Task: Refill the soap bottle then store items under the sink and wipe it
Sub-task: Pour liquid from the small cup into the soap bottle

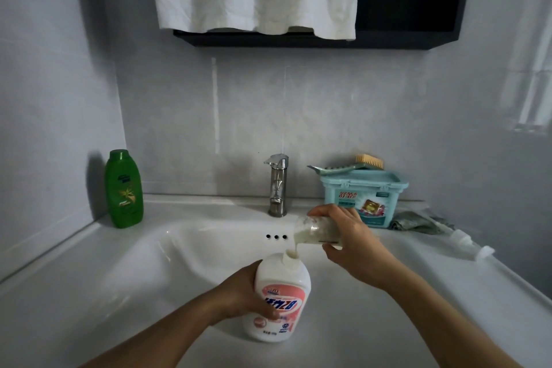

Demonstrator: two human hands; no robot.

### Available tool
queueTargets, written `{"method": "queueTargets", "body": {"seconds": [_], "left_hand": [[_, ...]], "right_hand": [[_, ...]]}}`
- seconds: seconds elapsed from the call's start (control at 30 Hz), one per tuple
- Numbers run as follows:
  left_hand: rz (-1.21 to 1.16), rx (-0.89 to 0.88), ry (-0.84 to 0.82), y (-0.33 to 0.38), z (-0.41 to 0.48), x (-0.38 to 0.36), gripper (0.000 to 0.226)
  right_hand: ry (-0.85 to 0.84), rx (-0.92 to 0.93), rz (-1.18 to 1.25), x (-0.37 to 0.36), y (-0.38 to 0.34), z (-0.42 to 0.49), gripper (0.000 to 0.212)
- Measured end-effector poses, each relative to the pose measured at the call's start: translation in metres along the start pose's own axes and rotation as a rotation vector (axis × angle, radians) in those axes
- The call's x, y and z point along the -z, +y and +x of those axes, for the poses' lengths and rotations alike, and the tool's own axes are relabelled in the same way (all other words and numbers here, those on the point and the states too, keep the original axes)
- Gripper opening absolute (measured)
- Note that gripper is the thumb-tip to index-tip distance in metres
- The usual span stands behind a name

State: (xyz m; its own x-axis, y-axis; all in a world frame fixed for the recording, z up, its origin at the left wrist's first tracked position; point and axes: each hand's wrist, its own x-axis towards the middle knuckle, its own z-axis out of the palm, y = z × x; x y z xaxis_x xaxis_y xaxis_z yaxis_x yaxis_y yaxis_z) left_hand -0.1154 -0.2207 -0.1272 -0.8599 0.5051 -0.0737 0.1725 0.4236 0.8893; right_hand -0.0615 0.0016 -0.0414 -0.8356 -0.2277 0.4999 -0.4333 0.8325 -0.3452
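A white soap bottle (280,293) with a pink label stands over the sink basin (185,251), its neck uncapped. My left hand (242,293) grips its left side. My right hand (346,236) holds a clear cup (310,230) tipped to the left above the bottle's neck. A thin stream of creamy white liquid runs from the cup's rim into the neck. The pump cap (466,243) lies on the counter at the right.
A green bottle (124,190) stands at the back left corner. The steel tap (278,185) rises behind the basin. At the back right sit a teal detergent box (363,197) with a brush (369,161) on top and a grey cloth (416,222).
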Motion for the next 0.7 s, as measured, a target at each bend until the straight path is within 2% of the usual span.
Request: {"method": "queueTargets", "body": {"seconds": [0.7], "left_hand": [[-0.017,-0.001,-0.006,-0.0014,0.0,0.0009,0.075]], "right_hand": [[0.007,-0.018,0.017,0.0011,-0.0017,-0.0005,0.058]]}}
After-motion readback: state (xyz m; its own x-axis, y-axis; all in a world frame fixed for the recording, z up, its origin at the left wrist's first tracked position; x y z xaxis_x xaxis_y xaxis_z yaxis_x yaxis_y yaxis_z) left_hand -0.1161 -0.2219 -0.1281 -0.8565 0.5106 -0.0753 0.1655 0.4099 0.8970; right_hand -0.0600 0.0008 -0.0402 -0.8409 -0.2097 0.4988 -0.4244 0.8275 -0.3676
